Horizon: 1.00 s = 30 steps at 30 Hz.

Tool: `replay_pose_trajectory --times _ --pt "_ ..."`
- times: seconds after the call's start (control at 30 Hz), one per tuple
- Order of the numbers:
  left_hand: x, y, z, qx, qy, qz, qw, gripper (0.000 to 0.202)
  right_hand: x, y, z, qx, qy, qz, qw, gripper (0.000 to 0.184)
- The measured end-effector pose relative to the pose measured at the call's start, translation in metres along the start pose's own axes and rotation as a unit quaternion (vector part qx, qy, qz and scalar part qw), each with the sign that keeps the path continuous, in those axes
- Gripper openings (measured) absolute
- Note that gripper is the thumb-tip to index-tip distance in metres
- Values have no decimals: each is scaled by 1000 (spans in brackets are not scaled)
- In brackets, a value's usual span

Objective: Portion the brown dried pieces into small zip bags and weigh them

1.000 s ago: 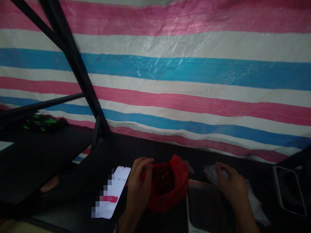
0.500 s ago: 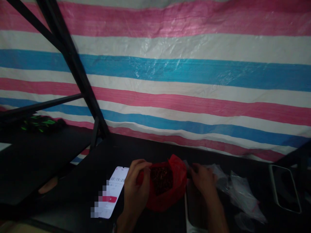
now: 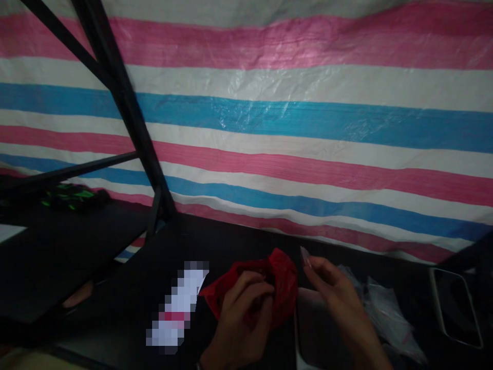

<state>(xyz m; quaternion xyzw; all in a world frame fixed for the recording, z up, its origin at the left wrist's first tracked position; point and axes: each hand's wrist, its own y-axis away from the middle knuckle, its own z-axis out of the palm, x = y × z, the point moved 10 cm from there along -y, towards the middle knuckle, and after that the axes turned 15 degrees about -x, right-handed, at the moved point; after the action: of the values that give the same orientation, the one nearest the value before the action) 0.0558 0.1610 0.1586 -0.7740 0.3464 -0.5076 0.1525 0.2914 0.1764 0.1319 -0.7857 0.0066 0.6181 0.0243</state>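
A red plastic bag (image 3: 284,272) stands with its mouth open on the black table. My left hand (image 3: 246,308) reaches into the mouth with its fingers curled together; what they pinch, if anything, is hidden. The small dark reddish-brown pieces inside are mostly covered by that hand. To the right of the bag, my right hand (image 3: 335,282) pinches a small clear plastic bag (image 3: 305,255) between thumb and fingers, apart from the red bag. Beneath the right forearm lies a dark-faced, pale-edged device (image 3: 318,321).
A lit phone (image 3: 179,308), partly pixelated, lies left. Clear plastic bags (image 3: 389,308) lie right, near another phone-like device (image 3: 456,306). A green-and-black toy car (image 3: 73,196) sits on the left table. Black metal bars (image 3: 131,118) stand before a striped sheet (image 3: 288,118).
My left hand has moved from the red bag's left rim into its mouth. My right hand has lifted slightly, with a small clear bag showing at its fingertips. The view has shifted a little.
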Motion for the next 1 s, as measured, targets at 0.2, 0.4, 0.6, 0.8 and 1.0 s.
replay_pose_trajectory --times 0.2,0.4,0.6,0.8,1.0 --pt "-12 -4 28 -30 220 -81 972 13 -50 24 62 -146 45 -30 988 5" --pt "-45 -2 39 20 325 -207 923 24 -43 18 77 -104 62 -42 992 17" --pt "-57 -1 45 15 398 -223 890 29 -41 15 75 -101 36 -55 993 7" --pt "-57 -5 45 19 448 -211 869 31 -41 14 70 -52 77 -47 995 9" --pt "-62 -6 45 20 469 -239 850 41 -31 13 70 -39 40 -29 998 11"
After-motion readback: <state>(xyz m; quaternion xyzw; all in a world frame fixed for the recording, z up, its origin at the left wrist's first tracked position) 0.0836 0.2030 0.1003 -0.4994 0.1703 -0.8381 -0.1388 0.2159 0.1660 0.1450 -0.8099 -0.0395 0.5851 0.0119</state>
